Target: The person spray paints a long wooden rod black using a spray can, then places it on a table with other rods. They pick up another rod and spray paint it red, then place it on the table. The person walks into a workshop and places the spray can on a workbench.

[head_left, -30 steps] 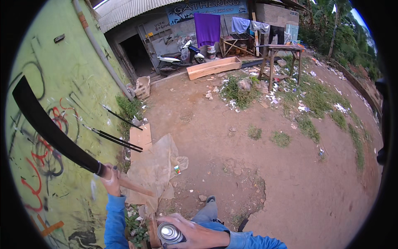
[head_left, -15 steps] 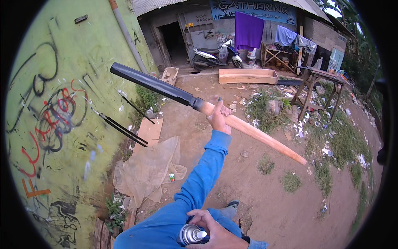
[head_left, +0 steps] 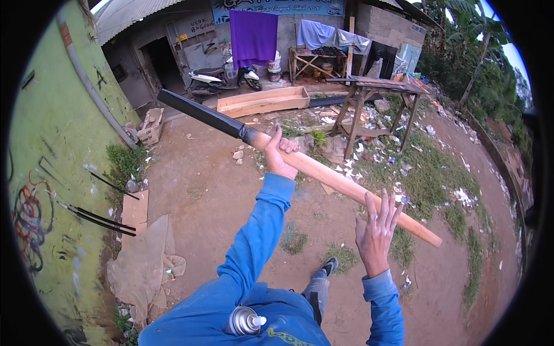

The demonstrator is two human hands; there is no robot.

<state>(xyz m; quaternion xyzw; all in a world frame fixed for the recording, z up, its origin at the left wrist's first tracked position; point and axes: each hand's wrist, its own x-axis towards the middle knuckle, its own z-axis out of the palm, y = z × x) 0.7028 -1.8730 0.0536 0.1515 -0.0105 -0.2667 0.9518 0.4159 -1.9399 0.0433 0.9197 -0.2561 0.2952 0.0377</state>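
My left hand is wrapped round a long wooden pole just below its glossy black end section; the rest is bare pale wood. The pole slants across in front of me, black end up and to the left. My right hand is open, fingers spread, over the pole's lower right part; whether it touches the wood I cannot tell. A spray can with a white nozzle rests against the front of my blue top, no hand on it; what keeps it there is hidden.
Three thin black sticks lean at the green wall on the left. By them lie a cardboard sheet and a plastic sheet. Ahead are a long wooden box, a wooden trestle table, a scooter and scattered litter.
My right hand has left the spray can and reached forward and right to the pole. The can now rests at my body. My view has turned to the right.
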